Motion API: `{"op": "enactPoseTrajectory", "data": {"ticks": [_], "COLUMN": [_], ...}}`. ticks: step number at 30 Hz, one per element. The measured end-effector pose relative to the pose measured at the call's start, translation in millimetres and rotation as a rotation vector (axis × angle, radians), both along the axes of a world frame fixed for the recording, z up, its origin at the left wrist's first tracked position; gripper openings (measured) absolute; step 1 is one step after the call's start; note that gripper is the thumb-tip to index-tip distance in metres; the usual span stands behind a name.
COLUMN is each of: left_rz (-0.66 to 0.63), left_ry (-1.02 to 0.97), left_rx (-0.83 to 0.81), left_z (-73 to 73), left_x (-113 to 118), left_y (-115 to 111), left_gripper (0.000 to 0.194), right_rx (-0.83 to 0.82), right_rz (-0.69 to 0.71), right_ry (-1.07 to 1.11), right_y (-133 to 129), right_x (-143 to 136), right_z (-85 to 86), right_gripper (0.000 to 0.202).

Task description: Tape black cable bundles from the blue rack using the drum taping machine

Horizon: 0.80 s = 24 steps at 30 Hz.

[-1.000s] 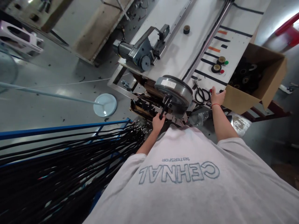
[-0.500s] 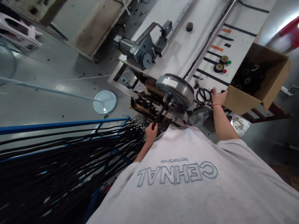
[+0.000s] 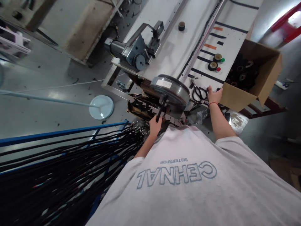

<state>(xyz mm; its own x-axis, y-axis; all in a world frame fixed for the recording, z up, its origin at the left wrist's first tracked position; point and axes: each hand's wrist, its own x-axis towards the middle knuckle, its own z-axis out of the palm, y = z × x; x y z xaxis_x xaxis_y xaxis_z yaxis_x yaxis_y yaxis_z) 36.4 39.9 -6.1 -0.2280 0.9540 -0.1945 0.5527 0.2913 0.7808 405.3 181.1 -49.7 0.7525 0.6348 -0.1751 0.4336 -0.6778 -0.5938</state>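
My left hand is closed around a black taped cable, which runs out from the middle of a round grey taping head at the near end of the bench. On the bench's near right edge rests my right hand, thumb and fingers apart. A small dark piece lies by its fingertips; I cannot tell what it is. Just left of that hand are black-handled scissors. Beyond them sit two rolls of black tape, beside a green button and a red button.
An open cardboard box of dark rolls stands right of the bench. A motor unit and another tape roll are on the bench top. At left, a blue rack carries many black cables; a round white base stands behind it.
My left hand has moved slightly up and right toward the taping head, still on the cable. The whole view has shifted a little; my right hand stays at the bench edge.
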Motion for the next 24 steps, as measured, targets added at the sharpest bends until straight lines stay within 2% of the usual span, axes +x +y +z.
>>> {"op": "enactPoseTrajectory", "data": {"ticks": [9, 13, 16, 20, 22, 24], "left_rz": [-0.044, -0.064, -0.078, -0.142, -0.126, -0.101], "left_ry": [-0.001, -0.001, 0.015, 0.075, 0.081, 0.058], "left_rx": [0.032, 0.039, 0.021, -0.117, -0.151, -0.128], "left_z": [-4.2, -14.9, -29.8, -49.7, -53.8, -51.5], "left_x": [19, 15, 3, -17, -26, -33], "left_y": [31, 34, 21, -13, -31, -45], "left_gripper": [0.028, 0.025, 0.024, 0.022, 0.021, 0.023], "right_rx": [0.012, 0.018, 0.016, 0.014, 0.005, -0.006], "right_rz": [0.004, 0.002, 0.003, -0.005, -0.007, -0.007], "right_ry": [0.001, -0.005, -0.008, -0.017, -0.016, -0.014], "right_y": [-2, -2, -2, -1, -1, 0], "right_x": [-3, -3, -3, -3, -3, -3], "right_z": [4.3, 4.2, 4.5, 5.2, 5.5, 5.9], "right_gripper": [0.094, 0.097, 0.095, 0.093, 0.094, 0.094]}}
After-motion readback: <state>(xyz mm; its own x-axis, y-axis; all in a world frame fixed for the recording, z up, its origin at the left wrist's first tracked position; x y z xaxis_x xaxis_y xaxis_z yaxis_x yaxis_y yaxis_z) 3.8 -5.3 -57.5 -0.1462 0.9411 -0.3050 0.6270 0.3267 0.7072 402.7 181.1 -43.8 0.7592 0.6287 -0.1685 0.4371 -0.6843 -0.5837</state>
